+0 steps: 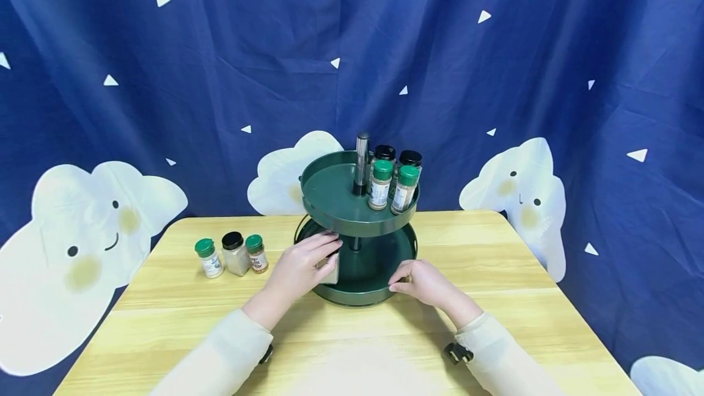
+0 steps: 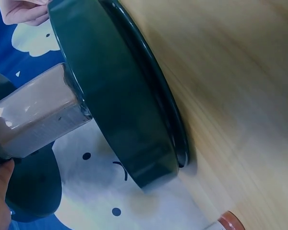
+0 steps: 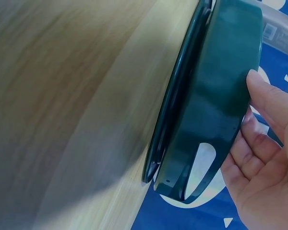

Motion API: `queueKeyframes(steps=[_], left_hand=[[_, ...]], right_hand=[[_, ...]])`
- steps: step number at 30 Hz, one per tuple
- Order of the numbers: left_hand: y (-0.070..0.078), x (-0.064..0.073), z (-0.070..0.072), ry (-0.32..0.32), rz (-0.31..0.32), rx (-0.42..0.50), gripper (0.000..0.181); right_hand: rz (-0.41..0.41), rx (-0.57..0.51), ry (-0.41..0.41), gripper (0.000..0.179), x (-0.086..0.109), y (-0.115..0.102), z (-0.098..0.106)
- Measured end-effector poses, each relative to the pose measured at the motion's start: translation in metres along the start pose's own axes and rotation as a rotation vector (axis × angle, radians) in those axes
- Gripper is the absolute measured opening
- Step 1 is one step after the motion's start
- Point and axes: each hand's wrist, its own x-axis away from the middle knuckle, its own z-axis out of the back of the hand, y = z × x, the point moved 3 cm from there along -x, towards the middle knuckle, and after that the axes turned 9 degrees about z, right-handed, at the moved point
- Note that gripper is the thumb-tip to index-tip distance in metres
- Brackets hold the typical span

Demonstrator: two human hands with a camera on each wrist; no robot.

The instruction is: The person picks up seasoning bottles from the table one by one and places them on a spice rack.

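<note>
Two bits of white script on the blue curtain [image 1: 220,35] clearly say "sweet". Labels on the four jars [image 1: 379,195] up on the upper tray [image 1: 330,191] and the three jars [image 1: 236,261] on the table [image 1: 165,316] are too tiny to read, sorry. Left hand [image 1: 304,260] has its fingers curled round the black-lidded end of a clear square jar [image 1: 330,271], at the lower tray's [image 1: 360,299] front left; can't tell if it's touching down. Right hand [image 1: 423,283] pinches that tray's rim, thumb outside.
</note>
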Motion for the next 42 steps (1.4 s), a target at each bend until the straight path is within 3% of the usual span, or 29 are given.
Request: queueKeyframes(steps=[16,42], left_hand=[[0.012,0.000,-0.024,-0.107,-0.050,-0.004,0.027],[0.033,0.001,-0.051,-0.092,-0.058,-0.032,0.022]], right_hand=[[0.004,0.002,-0.004,0.006,0.001,0.000,-0.002],[0.018,0.000,0.004,0.006,-0.001,-0.002,0.000]])
